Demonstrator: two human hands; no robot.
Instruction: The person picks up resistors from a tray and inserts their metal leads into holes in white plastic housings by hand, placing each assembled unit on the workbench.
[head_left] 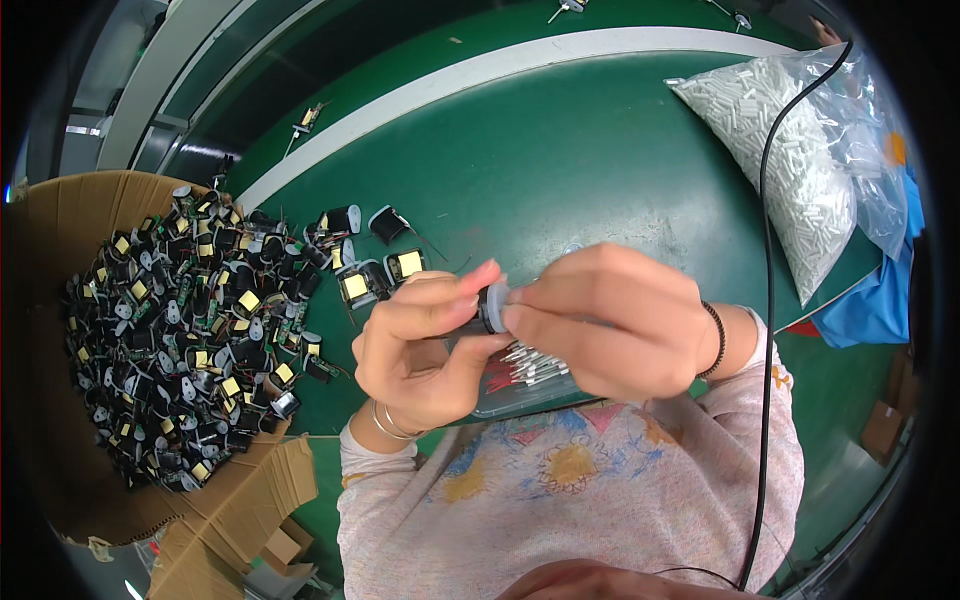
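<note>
At a green tabletop (pixel 560 130), a black-and-grey part (pixel 494 308) is held between both hands: its black side is pinched by the left hand (pixel 415 345), its right-facing grey end by the right hand (pixel 622 322).

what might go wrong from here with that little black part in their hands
The small black part sits at the fingertips of the left hand and right hand, so it might slip into the tray below, among the white-and-red pieces.
Loose black parts lie near the left hand and could be knocked.
The black cable crosses the right sleeve in view; it may snag, though contact is unclear.
</note>
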